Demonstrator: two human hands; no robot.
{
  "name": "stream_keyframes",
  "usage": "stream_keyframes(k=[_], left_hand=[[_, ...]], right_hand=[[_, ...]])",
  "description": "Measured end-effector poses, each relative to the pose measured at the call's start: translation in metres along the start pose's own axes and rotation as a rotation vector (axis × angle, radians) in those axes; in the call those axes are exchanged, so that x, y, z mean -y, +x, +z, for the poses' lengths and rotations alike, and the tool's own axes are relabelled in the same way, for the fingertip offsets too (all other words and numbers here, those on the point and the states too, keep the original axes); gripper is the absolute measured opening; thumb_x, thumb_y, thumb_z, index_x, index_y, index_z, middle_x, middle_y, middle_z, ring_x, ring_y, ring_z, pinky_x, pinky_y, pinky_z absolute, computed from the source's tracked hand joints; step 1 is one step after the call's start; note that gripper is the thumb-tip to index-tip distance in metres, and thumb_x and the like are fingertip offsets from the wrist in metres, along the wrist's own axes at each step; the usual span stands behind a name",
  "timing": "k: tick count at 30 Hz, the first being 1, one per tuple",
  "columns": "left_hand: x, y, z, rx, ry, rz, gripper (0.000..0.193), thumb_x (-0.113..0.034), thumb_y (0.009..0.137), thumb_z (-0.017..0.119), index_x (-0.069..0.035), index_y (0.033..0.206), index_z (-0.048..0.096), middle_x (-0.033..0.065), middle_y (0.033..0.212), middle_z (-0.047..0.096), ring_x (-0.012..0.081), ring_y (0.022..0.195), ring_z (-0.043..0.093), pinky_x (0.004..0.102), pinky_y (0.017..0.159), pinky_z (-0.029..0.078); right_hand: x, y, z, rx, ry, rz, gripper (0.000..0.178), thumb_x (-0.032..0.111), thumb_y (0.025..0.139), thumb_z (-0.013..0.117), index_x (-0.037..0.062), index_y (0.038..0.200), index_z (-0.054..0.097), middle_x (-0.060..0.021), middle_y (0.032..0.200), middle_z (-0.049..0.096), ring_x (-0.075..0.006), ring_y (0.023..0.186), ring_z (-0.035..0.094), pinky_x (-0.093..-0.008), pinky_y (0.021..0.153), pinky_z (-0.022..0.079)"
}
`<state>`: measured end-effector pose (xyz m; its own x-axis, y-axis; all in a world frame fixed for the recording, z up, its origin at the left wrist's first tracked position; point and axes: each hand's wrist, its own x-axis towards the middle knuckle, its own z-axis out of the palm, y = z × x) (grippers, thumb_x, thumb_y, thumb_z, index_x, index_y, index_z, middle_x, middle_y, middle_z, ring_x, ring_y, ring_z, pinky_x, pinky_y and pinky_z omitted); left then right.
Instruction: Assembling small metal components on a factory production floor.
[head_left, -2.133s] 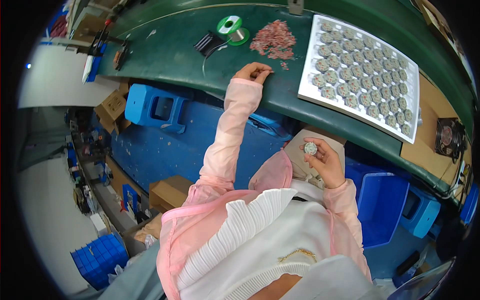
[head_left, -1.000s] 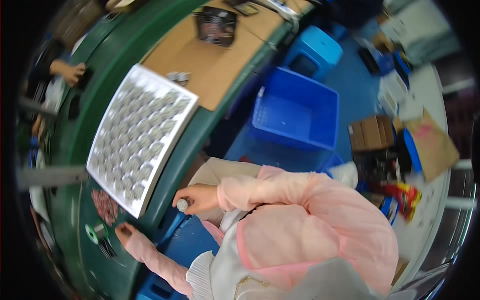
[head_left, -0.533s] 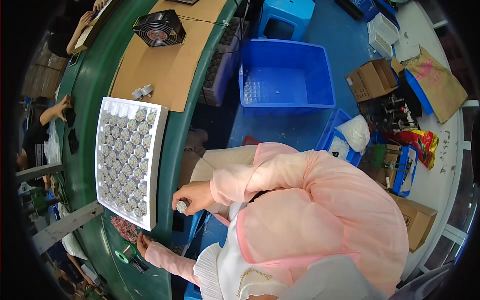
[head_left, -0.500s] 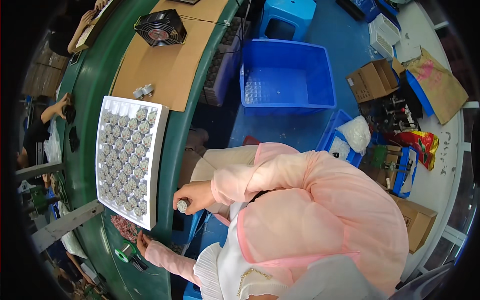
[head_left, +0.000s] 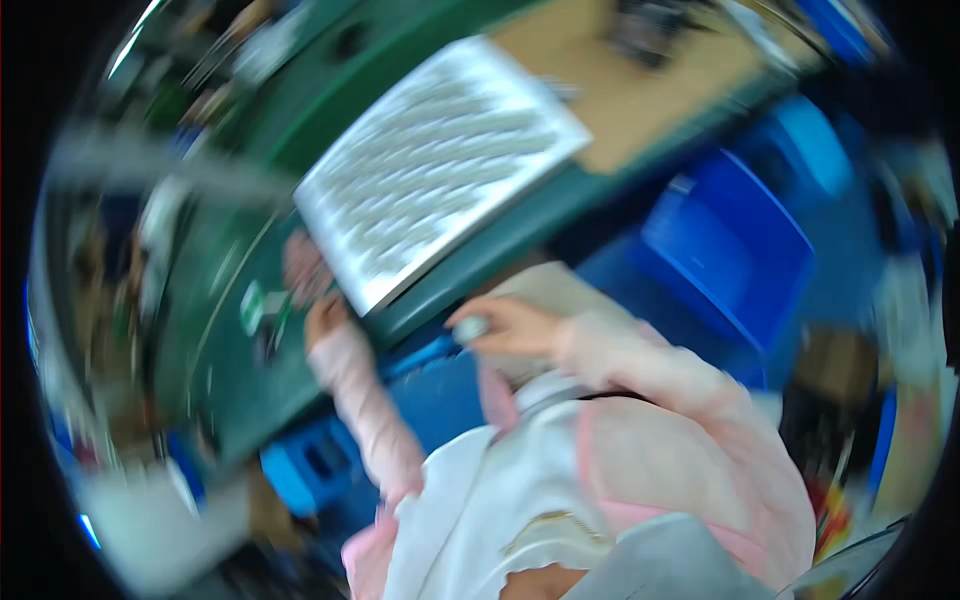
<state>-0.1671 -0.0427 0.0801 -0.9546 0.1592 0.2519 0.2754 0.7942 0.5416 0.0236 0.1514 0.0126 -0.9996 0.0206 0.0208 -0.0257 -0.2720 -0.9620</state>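
My right hand (head_left: 515, 326) is above my lap at the bench's front edge, its fingers closed on a small round silvery part (head_left: 471, 327). My left hand (head_left: 326, 318) is over the green bench, beside a heap of thin reddish wire pieces (head_left: 303, 265); motion smears its fingers, and whether they hold anything is unclear. Next to the heap is a green-and-white spool (head_left: 262, 306), with a dark tool (head_left: 266, 346) close by. Beyond my hands lies a white tray (head_left: 470, 218) filled with rows of similar round parts, blurred now.
A cardboard sheet (head_left: 560, 50) covers the bench's far right, with a dark fan (head_left: 645, 30) on it. On the floor to the right is a large blue bin (head_left: 740, 255), near a light-blue stool (head_left: 812, 145). Another blue stool (head_left: 312, 465) is below the bench at left.
The view has swung round, so tray and bench now slant up to the right and everything is blurred. My right hand still holds the round part; my left stays by the wire heap.
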Motion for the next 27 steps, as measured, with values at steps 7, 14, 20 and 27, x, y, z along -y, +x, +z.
stream_keyframes(k=[7,14,20,27], left_hand=[[0.028,-0.001,-0.002,0.029,-0.426,-0.223,0.012,-0.001,0.087,0.061,-0.005,0.097,0.067,0.0025,0.077,0.064,0.0124,0.068,0.057,0.0250,0.066,0.048],[0.030,0.004,-0.004,0.080,-0.430,-0.235,0.013,0.000,0.087,0.061,-0.006,0.097,0.066,0.0033,0.079,0.063,0.0135,0.069,0.057,0.0250,0.065,0.048],[0.029,-0.002,-0.008,-0.008,-0.206,-0.096,0.016,0.004,0.087,0.058,-0.005,0.099,0.064,0.0022,0.081,0.061,0.0106,0.071,0.054,0.0219,0.065,0.045],[0.026,-0.014,-0.022,0.051,-0.414,-0.232,0.016,0.001,0.088,0.057,-0.005,0.102,0.060,0.0029,0.083,0.062,0.0125,0.069,0.055,0.0254,0.065,0.048]], right_hand=[[0.051,0.012,0.009,0.141,0.028,0.342,0.046,-0.006,0.084,0.060,0.0061,0.128,0.056,-0.0077,0.107,0.065,-0.0085,0.080,0.058,-0.0170,0.065,0.046],[0.047,0.028,0.014,0.179,0.071,0.410,0.045,-0.007,0.084,0.060,0.0054,0.127,0.056,-0.0098,0.108,0.065,-0.0084,0.077,0.056,-0.0180,0.066,0.046],[0.041,0.030,0.013,0.175,0.064,0.411,0.045,-0.008,0.084,0.059,0.0056,0.127,0.056,-0.0108,0.108,0.065,-0.0090,0.077,0.056,-0.0171,0.066,0.045],[0.047,0.029,0.021,0.123,0.087,0.410,0.038,-0.003,0.086,0.061,0.0054,0.123,0.059,-0.0093,0.106,0.065,-0.0089,0.075,0.054,-0.0174,0.066,0.045]])
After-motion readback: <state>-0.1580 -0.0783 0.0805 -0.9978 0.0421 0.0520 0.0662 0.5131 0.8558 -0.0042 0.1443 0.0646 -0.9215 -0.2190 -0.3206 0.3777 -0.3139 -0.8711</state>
